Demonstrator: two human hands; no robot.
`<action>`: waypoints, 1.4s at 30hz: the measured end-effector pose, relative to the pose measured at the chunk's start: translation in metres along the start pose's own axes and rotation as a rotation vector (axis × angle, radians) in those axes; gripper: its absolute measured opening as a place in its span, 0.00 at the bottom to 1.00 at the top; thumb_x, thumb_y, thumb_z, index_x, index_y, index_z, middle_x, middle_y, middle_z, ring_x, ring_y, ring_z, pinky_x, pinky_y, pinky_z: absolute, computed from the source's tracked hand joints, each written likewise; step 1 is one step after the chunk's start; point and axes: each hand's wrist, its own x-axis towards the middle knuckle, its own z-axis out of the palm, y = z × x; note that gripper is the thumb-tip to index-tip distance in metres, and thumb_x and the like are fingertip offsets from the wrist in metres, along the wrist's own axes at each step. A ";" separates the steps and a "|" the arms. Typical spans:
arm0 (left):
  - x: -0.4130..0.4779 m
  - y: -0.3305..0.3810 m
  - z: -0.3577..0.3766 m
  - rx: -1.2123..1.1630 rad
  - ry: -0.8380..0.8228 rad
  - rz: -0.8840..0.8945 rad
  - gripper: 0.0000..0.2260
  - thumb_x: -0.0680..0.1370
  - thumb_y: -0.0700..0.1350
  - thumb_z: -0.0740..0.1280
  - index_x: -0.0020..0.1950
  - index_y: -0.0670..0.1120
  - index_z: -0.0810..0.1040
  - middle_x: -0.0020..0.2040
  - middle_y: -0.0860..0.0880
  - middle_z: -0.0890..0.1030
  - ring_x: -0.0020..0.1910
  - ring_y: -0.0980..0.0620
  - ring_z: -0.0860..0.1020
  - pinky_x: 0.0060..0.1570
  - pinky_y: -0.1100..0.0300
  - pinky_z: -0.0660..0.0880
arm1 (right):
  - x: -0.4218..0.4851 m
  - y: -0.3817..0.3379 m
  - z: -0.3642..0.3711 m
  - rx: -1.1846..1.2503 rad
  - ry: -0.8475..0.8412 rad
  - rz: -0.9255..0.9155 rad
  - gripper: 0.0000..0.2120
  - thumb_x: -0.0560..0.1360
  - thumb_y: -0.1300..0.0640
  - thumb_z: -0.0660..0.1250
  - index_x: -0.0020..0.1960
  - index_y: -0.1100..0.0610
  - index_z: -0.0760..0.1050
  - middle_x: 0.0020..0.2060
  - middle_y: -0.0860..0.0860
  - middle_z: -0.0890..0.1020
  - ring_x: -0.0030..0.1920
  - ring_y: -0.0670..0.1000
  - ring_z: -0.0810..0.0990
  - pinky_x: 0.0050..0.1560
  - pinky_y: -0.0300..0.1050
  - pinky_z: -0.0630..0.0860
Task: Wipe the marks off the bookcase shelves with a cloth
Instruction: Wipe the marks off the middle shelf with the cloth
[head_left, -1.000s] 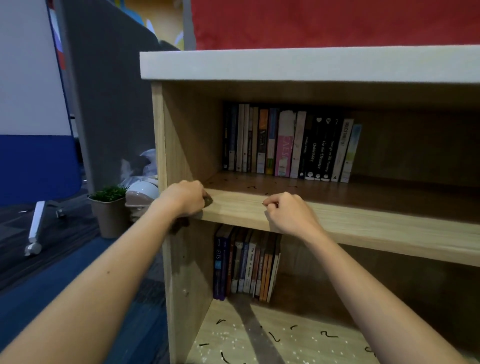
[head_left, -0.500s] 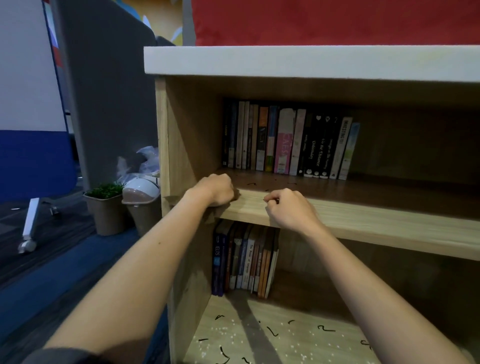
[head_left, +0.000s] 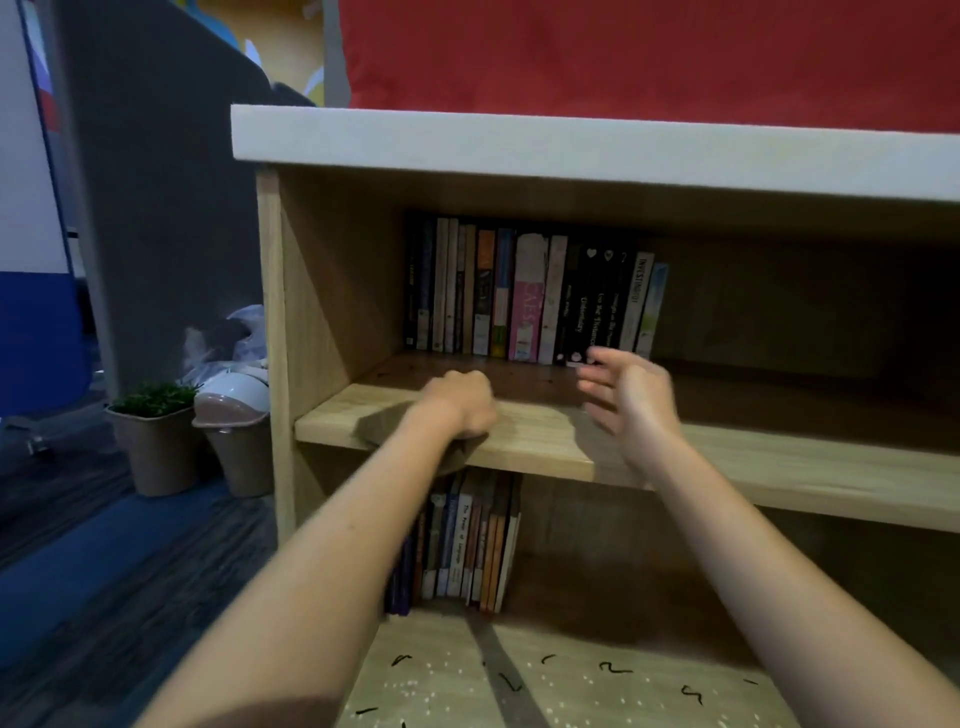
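Head view: books (head_left: 530, 296) behind hands.

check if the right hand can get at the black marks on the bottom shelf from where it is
Probably yes. The right hand is open and empty above the middle shelf, and the black marks lie on the open front of the bottom shelf with nothing over them. It would have to drop below the middle shelf's edge first.
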 end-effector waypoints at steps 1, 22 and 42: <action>0.002 0.017 0.007 -0.104 -0.024 0.045 0.10 0.78 0.43 0.58 0.50 0.40 0.77 0.50 0.41 0.78 0.49 0.43 0.76 0.47 0.54 0.71 | 0.003 -0.002 -0.018 -0.042 0.036 -0.011 0.14 0.80 0.60 0.53 0.57 0.56 0.76 0.50 0.54 0.81 0.51 0.52 0.78 0.57 0.51 0.72; 0.009 -0.062 0.019 -0.170 0.269 -0.023 0.12 0.79 0.50 0.57 0.58 0.52 0.77 0.62 0.48 0.75 0.61 0.48 0.72 0.60 0.49 0.70 | 0.038 0.000 0.015 -1.412 -0.425 -0.168 0.21 0.75 0.45 0.62 0.66 0.52 0.71 0.62 0.53 0.75 0.60 0.54 0.73 0.57 0.48 0.68; 0.012 -0.068 0.019 -0.151 0.257 -0.028 0.15 0.79 0.53 0.56 0.62 0.52 0.74 0.66 0.50 0.72 0.62 0.48 0.71 0.52 0.53 0.66 | 0.061 0.021 0.040 -1.288 -0.659 -0.370 0.16 0.78 0.57 0.57 0.62 0.48 0.75 0.52 0.54 0.82 0.42 0.53 0.79 0.41 0.44 0.73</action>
